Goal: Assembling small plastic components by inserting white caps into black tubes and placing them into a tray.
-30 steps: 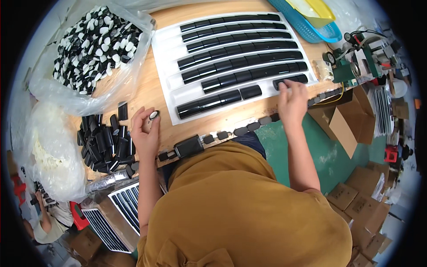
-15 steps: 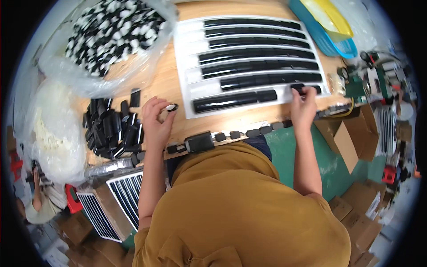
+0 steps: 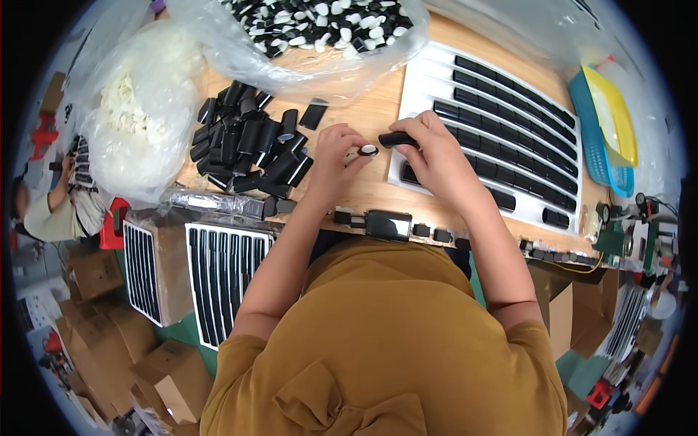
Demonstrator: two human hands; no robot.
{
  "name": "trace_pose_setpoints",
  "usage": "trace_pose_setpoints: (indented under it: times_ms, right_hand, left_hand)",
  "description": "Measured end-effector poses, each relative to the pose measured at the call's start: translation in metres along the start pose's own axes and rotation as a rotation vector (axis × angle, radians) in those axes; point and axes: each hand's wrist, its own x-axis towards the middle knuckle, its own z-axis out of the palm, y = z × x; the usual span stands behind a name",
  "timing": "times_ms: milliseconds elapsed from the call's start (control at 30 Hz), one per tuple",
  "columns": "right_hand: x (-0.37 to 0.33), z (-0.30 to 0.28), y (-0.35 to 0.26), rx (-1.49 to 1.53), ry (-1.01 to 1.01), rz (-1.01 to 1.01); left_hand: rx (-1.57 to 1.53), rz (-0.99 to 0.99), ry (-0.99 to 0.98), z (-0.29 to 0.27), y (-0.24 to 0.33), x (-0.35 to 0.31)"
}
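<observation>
My wooden bench [image 3: 367, 120] carries a white slotted tray [image 3: 429, 80], a heap of black housings [image 3: 251, 145] and bagged caps. My left hand [image 3: 336, 161] pinches a small white-topped cap [image 3: 368, 150]; my right hand [image 3: 435, 156] grips a black housing [image 3: 396, 138] just beside it.

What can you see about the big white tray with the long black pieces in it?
The big white plastic tray lies flat on the wooden table, right of the hands. Long grooves hold rows of glossy black pieces laid end to end; the nearest groove has gaps. The right hand rests over its near corner, holding one black piece.
</observation>
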Motion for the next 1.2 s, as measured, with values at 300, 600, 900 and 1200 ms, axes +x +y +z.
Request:
trace_pose_setpoints:
  times_ms: [300, 600, 900, 1200]
  right_hand:
    - [0.022, 0.02, -0.011, 0.027, -0.187, -0.016]
    - [0.021, 0.038, -0.001, -0.322, -0.269, -0.116]
    - [0.02, 0.044, 0.011, -0.191, -0.259, -0.087]
    - [0.019, 0.043, 0.018, -0.078, -0.182, 0.044]
  left_hand:
    - [-0.054, 0.024, 0.008, 0.002, -0.004, -0.006]
    - [-0.042, -0.006, 0.016, 0.002, 0.0, -0.007]
    - [-0.465, -0.275, 0.089, -0.015, 0.043, 0.056]
    - [-0.013, 0.248, -0.067, 0.03, 0.043, 0.09]
